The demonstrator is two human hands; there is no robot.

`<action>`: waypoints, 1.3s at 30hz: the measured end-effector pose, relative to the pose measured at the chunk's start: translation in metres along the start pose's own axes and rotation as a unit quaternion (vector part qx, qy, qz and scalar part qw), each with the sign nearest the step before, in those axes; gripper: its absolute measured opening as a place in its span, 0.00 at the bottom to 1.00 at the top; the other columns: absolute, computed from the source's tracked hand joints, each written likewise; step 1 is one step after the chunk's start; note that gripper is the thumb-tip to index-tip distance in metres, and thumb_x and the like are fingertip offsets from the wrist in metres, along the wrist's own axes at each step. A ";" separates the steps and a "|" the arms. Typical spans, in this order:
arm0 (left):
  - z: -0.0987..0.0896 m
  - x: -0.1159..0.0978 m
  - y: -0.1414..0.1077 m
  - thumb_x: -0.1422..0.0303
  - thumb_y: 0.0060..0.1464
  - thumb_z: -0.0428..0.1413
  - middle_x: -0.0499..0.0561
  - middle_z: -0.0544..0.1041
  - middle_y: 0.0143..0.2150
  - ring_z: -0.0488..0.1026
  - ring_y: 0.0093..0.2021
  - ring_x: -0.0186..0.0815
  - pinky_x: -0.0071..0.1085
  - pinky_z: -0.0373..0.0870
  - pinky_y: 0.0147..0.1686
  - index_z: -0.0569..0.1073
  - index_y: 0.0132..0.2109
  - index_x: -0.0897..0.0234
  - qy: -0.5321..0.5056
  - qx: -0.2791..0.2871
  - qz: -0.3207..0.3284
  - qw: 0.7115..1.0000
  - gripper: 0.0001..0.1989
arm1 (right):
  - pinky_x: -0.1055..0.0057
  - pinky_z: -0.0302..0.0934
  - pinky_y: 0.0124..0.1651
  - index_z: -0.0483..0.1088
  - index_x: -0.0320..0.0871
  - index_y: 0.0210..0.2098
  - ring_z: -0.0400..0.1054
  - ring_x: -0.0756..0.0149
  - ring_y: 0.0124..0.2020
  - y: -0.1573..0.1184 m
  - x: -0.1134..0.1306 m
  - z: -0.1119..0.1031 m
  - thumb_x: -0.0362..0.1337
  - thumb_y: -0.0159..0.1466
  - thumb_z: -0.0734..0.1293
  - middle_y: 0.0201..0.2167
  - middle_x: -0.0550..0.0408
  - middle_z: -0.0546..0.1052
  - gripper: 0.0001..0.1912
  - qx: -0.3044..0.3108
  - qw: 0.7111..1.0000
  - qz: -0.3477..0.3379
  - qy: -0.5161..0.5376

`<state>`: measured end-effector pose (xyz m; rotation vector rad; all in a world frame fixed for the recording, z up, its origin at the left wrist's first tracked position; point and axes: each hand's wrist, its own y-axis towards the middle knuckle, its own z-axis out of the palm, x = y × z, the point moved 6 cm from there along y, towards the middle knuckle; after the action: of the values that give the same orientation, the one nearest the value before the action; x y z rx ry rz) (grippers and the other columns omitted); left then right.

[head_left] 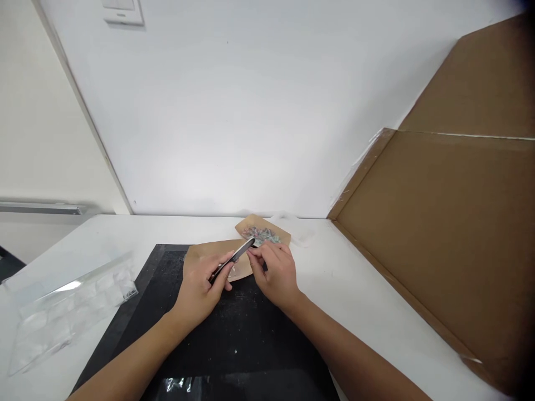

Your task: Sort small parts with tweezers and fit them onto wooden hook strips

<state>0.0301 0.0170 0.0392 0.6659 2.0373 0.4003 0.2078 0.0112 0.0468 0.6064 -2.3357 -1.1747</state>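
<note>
My left hand [204,282] is closed around a slim black strip with a pale edge [237,255], which slants up to the right; its exact kind is unclear. Close to the strip's upper end, my right hand [276,273] has its fingertips pinched together, and whatever they grip is too small to make out. Under both hands lies a brown paper piece [198,253] with tiny pale bits on it. Just behind, a smaller brown paper piece [242,224] bears a heap of small grey, green and pinkish pieces [262,234].
A black mat [246,340] covers the front of the white table [321,267]. On the left lies a clear plastic compartment box [75,312]. A large cardboard panel [451,223] stands along the right side, and a white wall [234,122] rises behind the table.
</note>
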 end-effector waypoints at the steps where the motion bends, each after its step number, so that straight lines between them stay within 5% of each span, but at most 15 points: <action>1: -0.001 0.000 0.000 0.64 0.68 0.54 0.44 0.81 0.30 0.79 0.30 0.32 0.29 0.71 0.41 0.76 0.58 0.58 0.001 -0.004 -0.001 1.000 0.15 | 0.66 0.56 0.43 0.69 0.45 0.34 0.65 0.68 0.27 0.000 -0.001 -0.001 0.34 0.71 0.65 0.24 0.60 0.71 0.08 -0.007 1.000 0.007 0.002; 10: 0.004 0.002 -0.001 0.64 0.68 0.53 0.45 0.81 0.30 0.78 0.29 0.32 0.30 0.72 0.41 0.76 0.58 0.58 0.002 0.006 -0.004 1.000 0.15 | 0.64 0.59 0.42 0.71 0.46 0.37 0.67 0.66 0.29 0.002 -0.014 -0.004 0.36 0.72 0.65 0.26 0.59 0.72 0.06 -0.026 0.996 0.075 0.037; 17: 0.008 0.007 -0.001 0.64 0.69 0.53 0.45 0.81 0.31 0.78 0.30 0.32 0.32 0.71 0.45 0.74 0.62 0.58 0.005 0.029 -0.003 1.000 0.18 | 0.65 0.56 0.42 0.69 0.45 0.34 0.67 0.66 0.29 0.001 0.004 0.000 0.35 0.72 0.64 0.26 0.58 0.73 0.09 0.007 1.000 0.009 0.006; 24: 0.009 0.008 -0.001 0.64 0.69 0.53 0.43 0.80 0.27 0.78 0.31 0.33 0.32 0.69 0.46 0.73 0.63 0.58 0.009 0.038 -0.006 0.999 0.18 | 0.66 0.55 0.42 0.68 0.45 0.33 0.65 0.68 0.28 0.004 -0.007 -0.007 0.35 0.72 0.64 0.25 0.59 0.71 0.10 -0.031 0.999 0.015 -0.017; 30: 0.009 0.009 0.000 0.65 0.69 0.52 0.44 0.80 0.29 0.79 0.32 0.33 0.32 0.70 0.46 0.73 0.63 0.57 0.006 0.037 0.002 0.999 0.18 | 0.65 0.55 0.42 0.70 0.45 0.34 0.66 0.68 0.29 0.001 0.016 0.001 0.34 0.72 0.64 0.26 0.58 0.73 0.09 0.031 0.997 -0.064 -0.021; 39: 0.009 0.007 -0.002 0.65 0.69 0.53 0.43 0.79 0.27 0.76 0.26 0.31 0.28 0.70 0.38 0.74 0.62 0.59 -0.014 0.027 -0.011 0.999 0.18 | 0.66 0.53 0.38 0.69 0.45 0.33 0.66 0.67 0.29 0.003 -0.009 -0.003 0.35 0.73 0.64 0.26 0.58 0.73 0.10 -0.015 0.999 0.002 -0.038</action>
<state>0.0341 0.0201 0.0286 0.6773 2.0328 0.3208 0.2161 0.0159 0.0495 0.5547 -2.3756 -1.2491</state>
